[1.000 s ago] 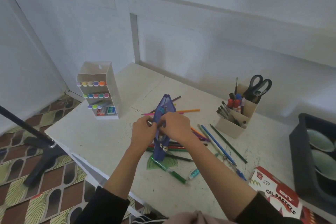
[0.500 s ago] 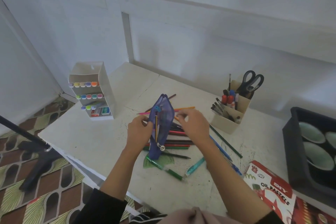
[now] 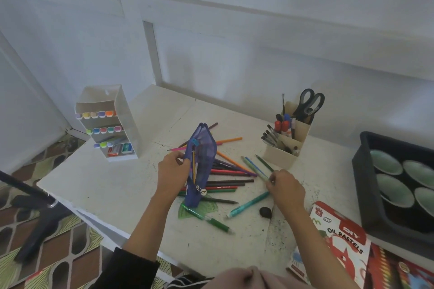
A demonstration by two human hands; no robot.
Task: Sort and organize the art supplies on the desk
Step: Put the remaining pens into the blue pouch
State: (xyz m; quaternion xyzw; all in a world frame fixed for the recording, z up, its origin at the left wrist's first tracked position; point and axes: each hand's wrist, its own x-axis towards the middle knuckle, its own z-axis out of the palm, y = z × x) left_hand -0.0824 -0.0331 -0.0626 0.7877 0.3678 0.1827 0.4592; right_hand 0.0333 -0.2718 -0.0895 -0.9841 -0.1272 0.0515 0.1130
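Gripping the pouch (image 3: 204, 159) in our left hand (image 3: 172, 171), we are pinching the teal pencil (image 3: 254, 166) by its near end (shaft slanting away leftward) with our right hand (image 3: 286, 190).

I'm getting dim, flat, bluish daylight with no glare anywhere. Shadows on the table (image 3: 117, 185) are soft and faint, sitting just beside whatever casts them. The wide lens bows the wall (image 3: 234, 54) panels toward the edges, and the whole view looks slightly soft and smeared.

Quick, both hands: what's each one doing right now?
Left hand: holds the pencil case.
Right hand: pinches a pencil.
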